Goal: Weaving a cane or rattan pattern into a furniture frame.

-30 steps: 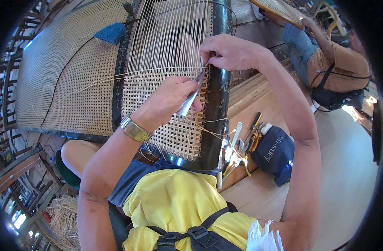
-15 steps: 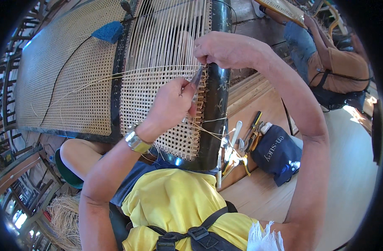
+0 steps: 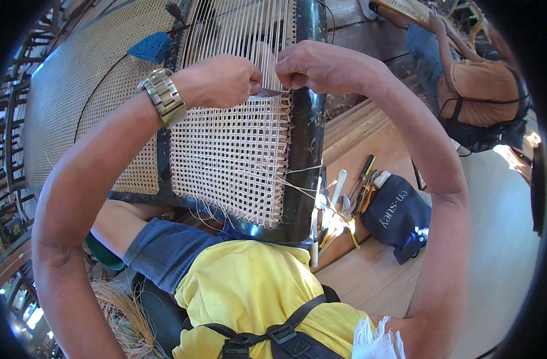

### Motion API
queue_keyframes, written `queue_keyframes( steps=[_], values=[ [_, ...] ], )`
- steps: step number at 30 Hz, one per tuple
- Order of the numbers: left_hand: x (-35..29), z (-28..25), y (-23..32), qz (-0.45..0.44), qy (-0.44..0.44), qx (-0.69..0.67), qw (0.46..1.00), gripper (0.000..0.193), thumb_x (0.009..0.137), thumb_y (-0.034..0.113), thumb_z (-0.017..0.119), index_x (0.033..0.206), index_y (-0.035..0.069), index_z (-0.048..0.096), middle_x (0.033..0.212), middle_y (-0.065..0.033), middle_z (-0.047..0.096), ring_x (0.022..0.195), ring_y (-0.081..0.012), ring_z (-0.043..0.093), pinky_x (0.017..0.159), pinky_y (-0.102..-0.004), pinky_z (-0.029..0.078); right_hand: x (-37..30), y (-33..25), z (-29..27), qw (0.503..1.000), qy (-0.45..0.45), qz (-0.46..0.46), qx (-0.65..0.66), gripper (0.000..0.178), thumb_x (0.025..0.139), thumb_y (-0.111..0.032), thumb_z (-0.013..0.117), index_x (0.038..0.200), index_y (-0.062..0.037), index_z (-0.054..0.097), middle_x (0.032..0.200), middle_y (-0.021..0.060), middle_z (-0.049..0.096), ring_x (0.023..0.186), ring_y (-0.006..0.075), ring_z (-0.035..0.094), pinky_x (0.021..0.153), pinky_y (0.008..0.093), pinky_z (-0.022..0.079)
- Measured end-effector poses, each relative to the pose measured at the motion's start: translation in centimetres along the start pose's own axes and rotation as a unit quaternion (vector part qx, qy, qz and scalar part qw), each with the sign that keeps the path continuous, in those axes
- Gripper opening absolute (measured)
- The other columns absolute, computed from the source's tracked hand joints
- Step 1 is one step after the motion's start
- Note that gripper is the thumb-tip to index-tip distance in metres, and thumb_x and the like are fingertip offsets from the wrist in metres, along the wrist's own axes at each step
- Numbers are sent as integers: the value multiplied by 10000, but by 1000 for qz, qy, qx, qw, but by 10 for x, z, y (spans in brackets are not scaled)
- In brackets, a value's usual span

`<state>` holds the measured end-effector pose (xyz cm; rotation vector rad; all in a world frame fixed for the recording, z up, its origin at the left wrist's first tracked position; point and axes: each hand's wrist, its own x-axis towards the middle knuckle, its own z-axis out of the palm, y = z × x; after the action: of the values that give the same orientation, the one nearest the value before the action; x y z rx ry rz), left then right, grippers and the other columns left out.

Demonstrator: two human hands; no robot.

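Note:
A cane panel (image 3: pixel 225 161) with an open square weave is stretched in a dark, glossy wooden frame (image 3: pixel 306 137); its far part has only lengthwise strands. My left hand (image 3: pixel 228 81) is closed on a pointed metal tool (image 3: pixel 266 93), laid nearly level across the weave's upper edge. The tool's tip reaches the row of loops along the frame's right rail. There my right hand (image 3: pixel 324 67) bends over the rail, its fingertips pinched together right by the tip. Whatever lies between those fingertips is too small to make out. Loose cane strands (image 3: pixel 300 190) stick out over the rail lower down.
Left of the dark crossbar is a finished cane panel (image 3: pixel 58 119) with a blue cloth (image 3: pixel 151 46) on it. Hand tools (image 3: pixel 347 206) and a navy pouch (image 3: pixel 396 209) lie on boards at right. A co-worker (image 3: pixel 485 90) sits far right. A cane bundle (image 3: pixel 127 317) lies lower left.
My left hand has moved up and left with the pointed tool, which has swung from steep to nearly level. The right hand has stayed almost in place at the rail.

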<state>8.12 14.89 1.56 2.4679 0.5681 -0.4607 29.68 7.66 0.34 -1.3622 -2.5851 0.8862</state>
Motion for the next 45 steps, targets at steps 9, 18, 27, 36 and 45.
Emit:
queue_keyframes(
  steps=[9, 18, 27, 36, 45],
  values=[
    [8, 8, 3, -28, 8, -48, 998, 317, 982, 204, 537, 1118, -28, 706, 966, -220, 717, 851, -335, 685, 811, -419, 525, 5, -7, -3, 998, -40, 40, -3, 75, 774, 83, 652, 812, 35, 608, 773, 138, 569, 753, 315, 594, 697, 414, 457],
    [28, 17, 5, -107, -16, -203, 973, 477, 938, 445, 666, 964, -22, 759, 659, -58, 641, 561, -122, 587, 542, -273, 467, -8, 8, 2, 993, 73, -87, -15, 219, 821, 38, 663, 1033, -6, 695, 776, 109, 617, 750, 283, 616, 746, 361, 520],
    [30, 21, 8, -108, -6, -295, 949, 421, 865, 413, 775, 827, -5, 745, 646, -24, 636, 552, -90, 573, 515, -236, 436, -16, 8, 12, 989, 88, 24, 119, 428, 835, 18, 597, 1253, -70, 630, 836, 94, 674, 790, 216, 664, 781, 334, 542],
    [-18, 26, 27, -126, -99, -277, 947, 404, 873, 392, 777, 760, 21, 666, 634, -19, 622, 546, -89, 577, 485, -242, 455, -22, 1, 8, 988, 84, 28, 127, 393, 833, 9, 613, 1223, -40, 609, 882, 99, 692, 829, 220, 677, 802, 336, 545],
    [-95, 89, 5, -162, 95, -399, 898, 299, 995, 283, 675, 848, 25, 645, 656, 57, 541, 560, -21, 428, 488, -218, 346, -40, -29, 53, 973, 228, -16, 23, 447, 767, -68, 723, 1210, -92, 661, 1192, 106, 550, 1134, 253, 544, 1029, 380, 444]
  ],
)
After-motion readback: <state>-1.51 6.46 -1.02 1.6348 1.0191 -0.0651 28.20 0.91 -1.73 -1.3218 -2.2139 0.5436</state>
